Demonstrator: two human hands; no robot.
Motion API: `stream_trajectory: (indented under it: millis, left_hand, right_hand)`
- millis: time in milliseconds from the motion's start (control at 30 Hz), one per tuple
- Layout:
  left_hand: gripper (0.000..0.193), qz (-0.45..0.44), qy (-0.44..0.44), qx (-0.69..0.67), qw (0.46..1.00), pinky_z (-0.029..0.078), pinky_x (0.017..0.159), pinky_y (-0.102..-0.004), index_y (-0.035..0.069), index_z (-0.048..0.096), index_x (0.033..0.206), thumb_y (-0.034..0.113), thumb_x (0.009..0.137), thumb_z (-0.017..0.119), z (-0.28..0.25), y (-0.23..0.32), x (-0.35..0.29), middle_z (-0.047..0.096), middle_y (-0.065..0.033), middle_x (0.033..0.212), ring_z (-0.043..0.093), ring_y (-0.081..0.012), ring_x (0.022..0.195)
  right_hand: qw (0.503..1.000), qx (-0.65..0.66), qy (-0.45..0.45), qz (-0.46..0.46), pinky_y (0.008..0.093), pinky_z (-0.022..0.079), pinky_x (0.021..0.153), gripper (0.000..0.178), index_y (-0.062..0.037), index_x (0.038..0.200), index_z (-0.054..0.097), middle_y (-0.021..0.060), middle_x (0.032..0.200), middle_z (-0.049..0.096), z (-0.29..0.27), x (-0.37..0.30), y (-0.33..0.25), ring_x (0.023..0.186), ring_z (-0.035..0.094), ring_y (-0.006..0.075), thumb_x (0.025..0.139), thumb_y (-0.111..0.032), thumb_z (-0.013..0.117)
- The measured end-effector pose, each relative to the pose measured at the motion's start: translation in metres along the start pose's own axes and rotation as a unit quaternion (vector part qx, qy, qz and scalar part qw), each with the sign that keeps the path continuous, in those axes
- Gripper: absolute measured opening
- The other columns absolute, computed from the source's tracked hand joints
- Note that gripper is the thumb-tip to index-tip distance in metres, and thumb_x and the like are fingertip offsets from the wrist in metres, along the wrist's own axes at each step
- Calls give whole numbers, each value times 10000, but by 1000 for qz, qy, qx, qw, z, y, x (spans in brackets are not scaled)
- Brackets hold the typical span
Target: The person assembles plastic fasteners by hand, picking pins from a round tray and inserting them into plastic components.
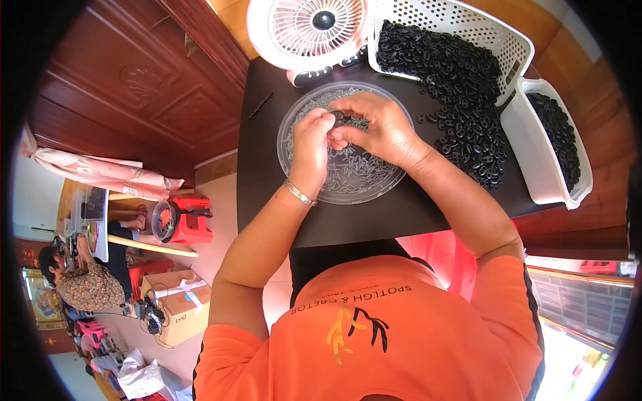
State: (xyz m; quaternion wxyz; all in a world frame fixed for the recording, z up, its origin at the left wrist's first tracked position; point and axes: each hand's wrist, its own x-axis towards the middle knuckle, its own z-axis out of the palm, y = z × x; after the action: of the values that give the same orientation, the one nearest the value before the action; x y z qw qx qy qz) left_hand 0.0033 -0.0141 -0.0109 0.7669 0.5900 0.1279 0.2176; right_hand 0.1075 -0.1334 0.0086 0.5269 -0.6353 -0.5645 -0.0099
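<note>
Our left hand (311,137) and right hand (374,127) pinch what looks like one small black ring (339,119) together over the clear dish (394,182), so loose pins stay contained.

I see a home used as a small workshop. A carved wooden door (134,87) stands beside a dark table (374,214) with a desk fan (311,30) and white baskets (468,27) full of black parts (455,73). Another person (80,277) works at a second table among cardboard boxes (184,311).
</note>
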Motion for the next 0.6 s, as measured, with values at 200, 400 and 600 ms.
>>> stream_trajectory:
  millis: [200,400,600]
  left_hand:
    - [168,16,14,-3,1000,438,586,-264,1,558,864,147,864,474,2,-1,0,579,-59,684,557,-149,590]
    - [176,27,27,0,999,414,523,-225,-2,579,796,146,856,506,8,8,-5,553,-36,650,518,-105,554]
    - [242,24,7,-7,1000,446,585,-265,-10,573,827,213,869,489,4,9,-4,577,-63,699,551,-142,601]
  right_hand:
    - [997,-78,8,-23,385,495,712,360,-34,983,621,144,879,637,3,0,-8,814,614,317,678,-173,750]
    - [999,-43,11,-26,370,501,690,333,-29,994,626,142,854,643,2,-1,-4,772,623,309,701,-147,734]
    - [1000,-1,-15,4,304,511,706,368,-27,1050,624,116,881,656,-1,-1,-2,770,638,206,717,-125,744]
